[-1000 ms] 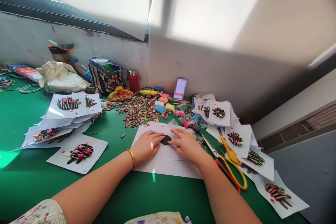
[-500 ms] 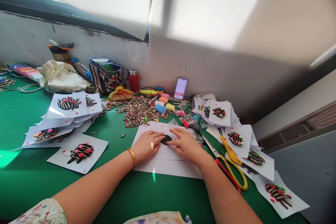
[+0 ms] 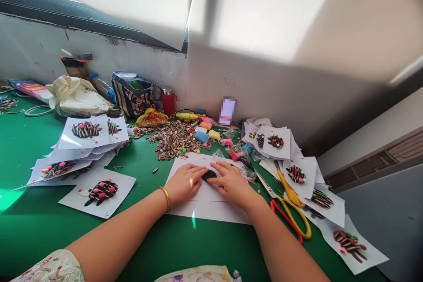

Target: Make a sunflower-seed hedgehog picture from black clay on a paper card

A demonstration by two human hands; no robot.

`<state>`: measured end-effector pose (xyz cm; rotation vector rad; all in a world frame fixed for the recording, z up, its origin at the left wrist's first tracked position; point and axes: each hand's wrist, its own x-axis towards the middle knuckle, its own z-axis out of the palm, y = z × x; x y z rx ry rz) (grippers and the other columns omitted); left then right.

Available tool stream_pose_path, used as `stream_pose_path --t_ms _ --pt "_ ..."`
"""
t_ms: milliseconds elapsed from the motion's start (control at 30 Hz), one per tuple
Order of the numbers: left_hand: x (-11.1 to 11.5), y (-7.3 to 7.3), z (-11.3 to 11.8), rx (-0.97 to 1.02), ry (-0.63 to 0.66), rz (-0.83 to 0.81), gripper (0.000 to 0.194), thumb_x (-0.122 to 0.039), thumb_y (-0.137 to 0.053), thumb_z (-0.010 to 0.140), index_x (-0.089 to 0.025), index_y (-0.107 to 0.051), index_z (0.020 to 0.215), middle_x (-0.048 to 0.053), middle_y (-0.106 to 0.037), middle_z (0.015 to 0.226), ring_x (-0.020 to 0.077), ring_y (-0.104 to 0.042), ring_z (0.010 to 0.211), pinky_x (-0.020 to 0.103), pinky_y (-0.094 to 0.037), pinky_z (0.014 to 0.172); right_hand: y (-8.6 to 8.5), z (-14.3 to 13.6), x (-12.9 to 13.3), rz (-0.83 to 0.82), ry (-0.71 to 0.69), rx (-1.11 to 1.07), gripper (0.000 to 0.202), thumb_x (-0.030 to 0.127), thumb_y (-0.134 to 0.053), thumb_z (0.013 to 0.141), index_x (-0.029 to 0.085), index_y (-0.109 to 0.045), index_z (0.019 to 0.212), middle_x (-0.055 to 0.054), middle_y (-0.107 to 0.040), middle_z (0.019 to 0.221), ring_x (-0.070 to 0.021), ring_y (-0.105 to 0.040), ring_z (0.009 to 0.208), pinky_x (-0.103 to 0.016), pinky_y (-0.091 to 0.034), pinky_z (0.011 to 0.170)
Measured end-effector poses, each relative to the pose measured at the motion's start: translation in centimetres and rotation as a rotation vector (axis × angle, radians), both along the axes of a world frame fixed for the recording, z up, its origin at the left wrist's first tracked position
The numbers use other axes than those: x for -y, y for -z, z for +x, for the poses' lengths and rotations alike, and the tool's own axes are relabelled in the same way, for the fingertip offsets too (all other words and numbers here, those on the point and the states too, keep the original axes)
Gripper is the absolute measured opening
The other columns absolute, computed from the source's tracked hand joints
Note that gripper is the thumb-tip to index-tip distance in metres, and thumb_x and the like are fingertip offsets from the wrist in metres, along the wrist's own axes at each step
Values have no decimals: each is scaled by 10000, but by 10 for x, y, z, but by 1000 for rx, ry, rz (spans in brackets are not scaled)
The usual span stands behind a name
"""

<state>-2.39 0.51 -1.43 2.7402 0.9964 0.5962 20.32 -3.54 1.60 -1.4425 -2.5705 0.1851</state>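
A flat black oval (image 3: 209, 176), which looks like modelling clay, lies on white paper (image 3: 211, 211) in front of me. My left hand (image 3: 185, 183) rests on the paper with its fingers stretched out, their tips at the oval's left edge. From the other side my right hand (image 3: 231, 183) lies with spread fingers, the tips at the oval's right edge. Neither hand is closed round anything. Part of the oval's rim is hidden under the fingertips. Red and yellow-handled scissors (image 3: 277, 196) lie to the right of my right hand.
Sunflower seeds (image 3: 176, 139) are heaped behind the paper, beside coloured clay packets (image 3: 202, 136). Cards with seed hedgehogs lie at left (image 3: 97, 193) and right (image 3: 327, 202). Bags (image 3: 79, 101) and a red flask (image 3: 168, 103) stand along the wall.
My right hand has shifted slightly to the left around the black oval. My left hand has barely moved, and the other things stay put.
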Motion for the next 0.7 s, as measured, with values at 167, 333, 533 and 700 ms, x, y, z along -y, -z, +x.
stream_pose_path --t_ms 167,333,533,700 --pt "-1 -4 -1 6 16 -34 509 -230 -541 870 -208 -510 1377 75 -634 1306 257 -552 1188 456 -419 1053 -2 -3 2 -29 -20 46 413 183 -541 874 391 -667 1208 -9 -388 1534 -267 -320 1405 -514 -282 1111" --pt "-1 -5 0 9 7 -44 504 -242 -554 864 -202 -519 1366 69 -637 1300 260 -552 1176 442 -423 1047 2 -5 1 11 -35 33 399 182 -554 866 383 -679 1188 -7 -401 1526 -265 -324 1403 -506 -276 1116" --pt "-1 -4 -1 11 1 -71 554 -247 -588 851 -194 -484 1393 70 -627 1311 266 -536 1189 432 -415 1054 6 -6 -1 47 -28 5 428 162 -557 854 379 -666 1207 -12 -409 1520 -260 -326 1403 -496 -274 1121" --pt "-2 -4 -2 34 4 -90 613 -260 -604 844 -207 -433 1430 78 -625 1301 265 -540 1188 437 -418 1052 5 -9 1 11 -30 20 426 175 -543 861 384 -661 1214 -14 -363 1547 -275 -298 1418 -514 -270 1116"
